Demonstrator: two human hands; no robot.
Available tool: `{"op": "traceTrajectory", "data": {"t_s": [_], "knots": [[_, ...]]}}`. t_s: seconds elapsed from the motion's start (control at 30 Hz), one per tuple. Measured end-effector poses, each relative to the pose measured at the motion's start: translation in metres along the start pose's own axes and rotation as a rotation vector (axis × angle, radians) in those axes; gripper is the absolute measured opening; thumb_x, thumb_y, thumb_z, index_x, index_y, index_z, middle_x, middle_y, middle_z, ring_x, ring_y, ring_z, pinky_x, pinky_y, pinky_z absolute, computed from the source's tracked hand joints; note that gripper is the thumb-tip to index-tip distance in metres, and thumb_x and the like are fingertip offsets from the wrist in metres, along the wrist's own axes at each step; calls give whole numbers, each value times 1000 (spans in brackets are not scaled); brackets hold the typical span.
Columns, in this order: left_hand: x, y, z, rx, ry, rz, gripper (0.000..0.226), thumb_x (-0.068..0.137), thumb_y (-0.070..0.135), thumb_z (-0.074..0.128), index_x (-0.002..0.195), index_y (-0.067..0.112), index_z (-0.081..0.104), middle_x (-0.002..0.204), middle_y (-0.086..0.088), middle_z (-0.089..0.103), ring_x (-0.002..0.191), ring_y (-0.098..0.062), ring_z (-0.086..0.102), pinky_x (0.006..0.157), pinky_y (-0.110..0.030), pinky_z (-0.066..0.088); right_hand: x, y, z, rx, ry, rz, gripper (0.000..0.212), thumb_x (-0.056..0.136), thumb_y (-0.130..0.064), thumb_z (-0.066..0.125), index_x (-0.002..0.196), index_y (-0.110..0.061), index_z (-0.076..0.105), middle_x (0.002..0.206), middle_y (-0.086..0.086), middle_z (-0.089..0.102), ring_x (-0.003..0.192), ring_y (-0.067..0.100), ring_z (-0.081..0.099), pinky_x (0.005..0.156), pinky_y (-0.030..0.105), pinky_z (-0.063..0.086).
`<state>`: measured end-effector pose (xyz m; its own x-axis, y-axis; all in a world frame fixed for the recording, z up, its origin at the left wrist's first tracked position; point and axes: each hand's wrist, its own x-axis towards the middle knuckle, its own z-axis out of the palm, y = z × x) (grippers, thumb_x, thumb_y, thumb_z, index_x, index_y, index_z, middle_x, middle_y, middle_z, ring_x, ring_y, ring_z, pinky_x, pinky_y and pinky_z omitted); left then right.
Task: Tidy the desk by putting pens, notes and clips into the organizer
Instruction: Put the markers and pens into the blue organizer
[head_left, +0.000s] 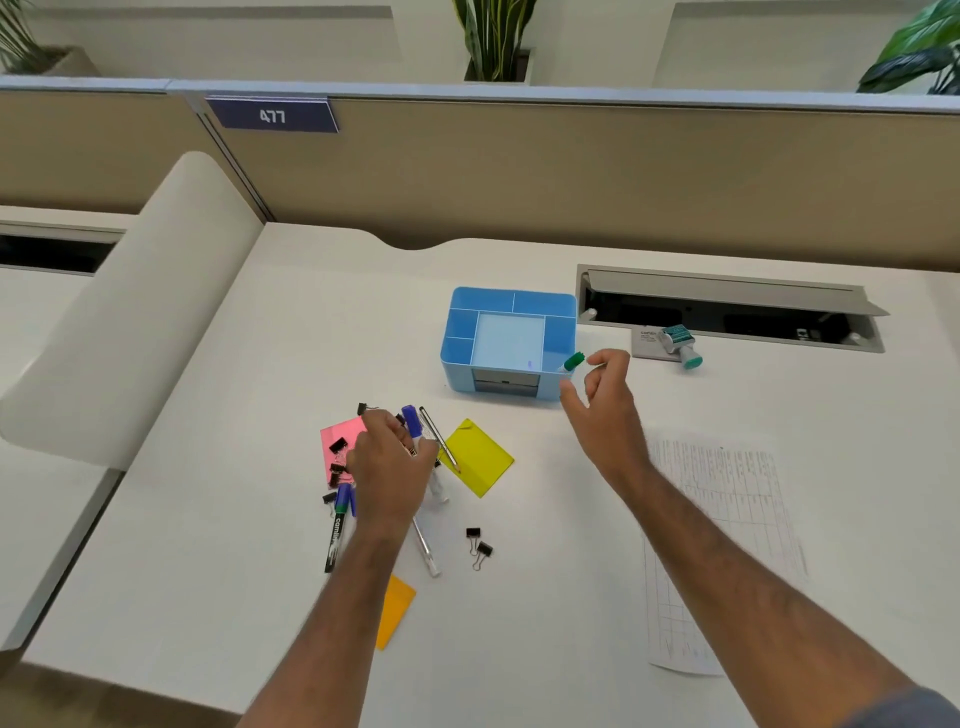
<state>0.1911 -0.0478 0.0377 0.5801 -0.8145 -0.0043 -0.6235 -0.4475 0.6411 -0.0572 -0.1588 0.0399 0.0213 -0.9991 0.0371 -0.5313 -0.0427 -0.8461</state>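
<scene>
One blue organizer (508, 343) is sitting far of centre on the white desk (571, 597), its compartments showing from above. The right hand (602, 400) is hovering just right of it with fingers spread loosely, and a green-capped marker (573, 362) is standing tilted at the organizer's near right corner, by the fingertips; I cannot tell whether the fingers are touching it. The left hand (392, 462) is reaching down into the clutter nearer the camera, fingers curled around a blue-capped marker (413, 423). Three sticky notes are lying there: one pink (340, 441), one yellow (478, 457), one orange (396, 613). A second blue-capped marker (338, 530) is lying left of the wrist, a pencil (439, 439) is crossing the yellow note, and a clear pen (427, 551) is resting near it. Two black binder clips (479, 543) are sitting apart to the right; several more are scattered over the pink note, too jumbled to count.
</scene>
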Motion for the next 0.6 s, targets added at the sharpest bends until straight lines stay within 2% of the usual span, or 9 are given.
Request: {"op": "traceTrajectory", "data": {"t_s": [0.07, 0.17, 0.23, 0.3, 0.4, 0.5, 0.6], "knots": [[-4, 16, 3, -75, -17, 51, 41, 79, 20, 78, 97, 20, 41, 81, 5, 59, 76, -22, 59, 80, -49, 50, -15, -2, 2, 32, -58, -39, 35, 99, -20, 67, 117, -24, 37, 76, -7, 38, 62, 1, 46, 53, 15, 43], [-10, 39, 9, -176, -31, 101, 40, 77, 18, 76, 100, 21, 42, 89, 10, 56, 83, -22, 54, 81, -49, 48, -33, -5, 8, 67, -270, -62, 25, 98, -25, 69, 112, -25, 48, 78, -6, 44, 65, 4, 42, 60, 21, 41], [-14, 50, 13, -208, -44, 134, 40, 80, 20, 75, 100, 24, 41, 91, 11, 55, 85, -19, 55, 81, -47, 49, -42, -8, 12, 85, -424, -35, 23, 98, -36, 70, 114, -28, 56, 84, -5, 52, 69, 8, 48, 65, 28, 47], [-16, 60, 17, -232, -69, 137, 39, 82, 22, 74, 101, 27, 40, 92, 10, 55, 85, -16, 55, 79, -45, 51, -48, -11, 16, 74, -523, -11, 27, 96, -45, 70, 118, -31, 61, 97, -6, 61, 77, 14, 58, 70, 28, 53], [-19, 71, 21, -316, -132, 114, 39, 83, 23, 74, 100, 31, 40, 92, 10, 56, 84, -14, 56, 73, -35, 52, -49, -17, 18, 74, -567, -9, 29, 97, -51, 67, 116, -30, 64, 109, -13, 65, 92, 5, 63, 73, 15, 54], [-22, 74, 23, -415, -171, 117, 35, 84, 27, 73, 100, 33, 43, 92, 14, 58, 86, -13, 58, 72, -27, 51, -44, -21, 17, 100, -525, -8, 19, 99, -42, 67, 110, -27, 68, 103, -13, 71, 93, 4, 65, 79, 21, 54], [-20, 72, 22, -479, -189, 165, 33, 87, 34, 74, 104, 35, 46, 98, 15, 63, 95, -12, 60, 73, -17, 50, -36, -24, 11, 95, -482, -15, 15, 97, -39, 71, 106, -27, 68, 99, -12, 71, 92, 4, 65, 81, 26, 56]]}}
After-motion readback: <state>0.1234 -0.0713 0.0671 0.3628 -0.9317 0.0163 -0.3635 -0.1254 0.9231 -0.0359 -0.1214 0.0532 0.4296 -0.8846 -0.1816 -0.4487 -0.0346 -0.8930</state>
